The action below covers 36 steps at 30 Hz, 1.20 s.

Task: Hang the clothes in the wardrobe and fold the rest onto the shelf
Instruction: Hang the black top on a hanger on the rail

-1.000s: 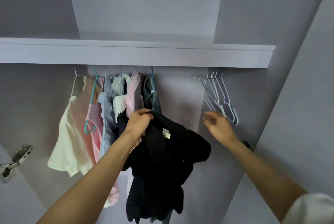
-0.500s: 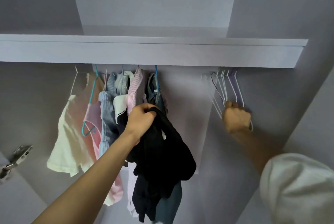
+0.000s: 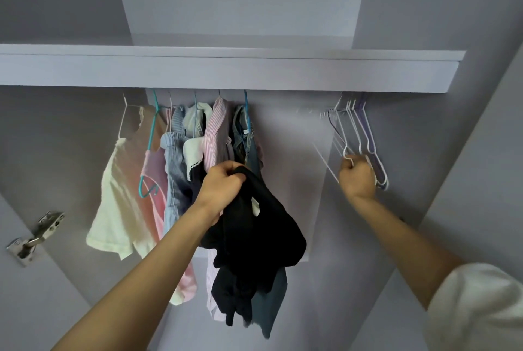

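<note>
My left hand (image 3: pixel 222 186) grips a bunched black garment (image 3: pixel 252 240) by its top edge, and the fabric hangs down in front of the hung clothes. My right hand (image 3: pixel 357 178) is curled round the lower part of a white wire hanger (image 3: pixel 346 141) in the bunch of empty hangers (image 3: pixel 365 135) at the right end of the rail. Several garments hang at the left of the rail: a cream top (image 3: pixel 119 195), a pink piece (image 3: pixel 154 178), a blue one (image 3: pixel 174 169), a striped shirt (image 3: pixel 215 135) and denim (image 3: pixel 249 141).
A pale shelf (image 3: pixel 226 70) runs across above the rail. The wardrobe's right wall (image 3: pixel 452 166) stands close beside the empty hangers. A metal door hinge (image 3: pixel 34 237) sits on the left side panel. Bare back panel shows between the hung clothes and the hangers.
My right hand reached up to the empty hangers and closed on one a second ago; it now holds it slightly lower. The black garment stays in my left hand.
</note>
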Tool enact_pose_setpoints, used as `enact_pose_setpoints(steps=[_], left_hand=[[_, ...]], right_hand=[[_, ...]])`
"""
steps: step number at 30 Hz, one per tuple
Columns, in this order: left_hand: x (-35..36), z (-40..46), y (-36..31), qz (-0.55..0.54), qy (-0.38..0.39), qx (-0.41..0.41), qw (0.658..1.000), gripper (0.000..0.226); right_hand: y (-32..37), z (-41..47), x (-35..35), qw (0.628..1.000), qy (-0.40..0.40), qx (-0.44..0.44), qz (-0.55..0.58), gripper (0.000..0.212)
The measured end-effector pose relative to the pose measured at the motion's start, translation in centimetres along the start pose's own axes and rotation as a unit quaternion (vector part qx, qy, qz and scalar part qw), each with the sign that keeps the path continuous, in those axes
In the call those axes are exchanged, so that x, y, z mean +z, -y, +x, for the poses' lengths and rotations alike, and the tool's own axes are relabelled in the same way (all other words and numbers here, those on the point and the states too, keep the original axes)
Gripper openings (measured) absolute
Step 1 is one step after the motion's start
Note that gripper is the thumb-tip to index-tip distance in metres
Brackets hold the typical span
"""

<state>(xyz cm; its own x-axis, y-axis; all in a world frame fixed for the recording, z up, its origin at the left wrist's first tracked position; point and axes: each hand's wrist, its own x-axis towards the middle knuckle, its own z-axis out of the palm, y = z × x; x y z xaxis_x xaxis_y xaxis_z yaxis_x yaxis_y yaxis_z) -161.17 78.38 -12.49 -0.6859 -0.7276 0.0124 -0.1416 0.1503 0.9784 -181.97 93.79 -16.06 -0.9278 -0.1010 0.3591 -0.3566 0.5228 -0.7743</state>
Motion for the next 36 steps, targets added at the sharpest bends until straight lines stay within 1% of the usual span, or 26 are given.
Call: enact_pose_setpoints(steps=[2, 5, 8, 9, 12, 14, 17, 20, 24, 27, 28, 29, 31, 32, 34, 36], left_hand=[[-0.3, 0.0, 0.1, -0.012, 0.002, -0.006, 1.000, 0.025], [-1.1, -0.9, 0.9, -0.025, -0.002, -0.025, 0.999, 0.027], [-1.5, -2.9, 3.1, -0.022, 0.012, -0.057, 0.998, 0.029], [-1.7, -3.7, 4.2, -0.017, 0.020, -0.071, 0.997, 0.030], [-1.8, -5.5, 7.2, 0.002, 0.049, -0.117, 0.992, 0.033], [-1.8, -6.9, 9.1, 0.006, 0.073, -0.147, 0.986, 0.034], [-1.4, -8.4, 10.7, -0.018, 0.107, -0.171, 0.979, 0.039], [-1.0, -9.5, 10.8, -0.035, 0.145, -0.162, 0.976, 0.044], [-0.7, -10.2, 9.6, -0.057, 0.179, -0.136, 0.973, 0.046], [-0.9, -10.3, 8.9, -0.085, 0.220, -0.124, 0.964, 0.049], [-1.2, -10.4, 8.7, -0.104, 0.221, -0.121, 0.962, 0.052], [-1.5, -10.3, 8.5, -0.125, 0.205, -0.127, 0.962, 0.055], [-2.4, -9.7, 8.6, -0.145, 0.143, -0.144, 0.969, 0.055], [-3.1, -9.6, 8.6, -0.134, 0.122, -0.149, 0.972, 0.054], [-4.2, -9.6, 8.8, -0.131, 0.126, -0.147, 0.972, 0.051], [-5.4, -10.0, 8.8, -0.162, 0.143, -0.105, 0.971, 0.041]], right_hand=[[-0.7, -1.8, 0.6, 0.996, 0.024, 0.010, 0.082, 0.020], [-2.7, -5.6, 1.4, 0.978, 0.070, 0.082, 0.180, 0.020], [-4.8, -10.3, 1.9, 0.954, 0.119, 0.154, 0.226, 0.036], [-5.3, -12.2, 1.8, 0.947, 0.127, 0.165, 0.245, 0.037], [-5.7, -16.2, 0.9, 0.925, 0.137, 0.166, 0.314, 0.031], [-5.6, -18.5, 0.2, 0.908, 0.164, 0.157, 0.353, 0.027], [-5.2, -20.5, -0.6, 0.893, 0.231, 0.142, 0.359, 0.021], [-5.2, -21.9, -1.2, 0.872, 0.290, 0.140, 0.369, 0.018], [-5.6, -24.1, -1.7, 0.866, 0.315, 0.158, 0.356, 0.029], [-5.0, -26.0, -1.6, 0.876, 0.323, 0.146, 0.327, 0.033], [-4.8, -26.3, -1.6, 0.881, 0.318, 0.136, 0.324, 0.033], [-4.5, -26.5, -1.6, 0.883, 0.310, 0.135, 0.327, 0.033], [-3.4, -26.8, -2.0, 0.879, 0.309, 0.129, 0.338, 0.033], [-3.0, -27.0, -1.9, 0.878, 0.318, 0.122, 0.337, 0.033], [-2.1, -27.4, -1.8, 0.877, 0.342, 0.101, 0.322, 0.031], [-1.3, -27.6, -1.2, 0.876, 0.366, 0.076, 0.304, 0.028]])
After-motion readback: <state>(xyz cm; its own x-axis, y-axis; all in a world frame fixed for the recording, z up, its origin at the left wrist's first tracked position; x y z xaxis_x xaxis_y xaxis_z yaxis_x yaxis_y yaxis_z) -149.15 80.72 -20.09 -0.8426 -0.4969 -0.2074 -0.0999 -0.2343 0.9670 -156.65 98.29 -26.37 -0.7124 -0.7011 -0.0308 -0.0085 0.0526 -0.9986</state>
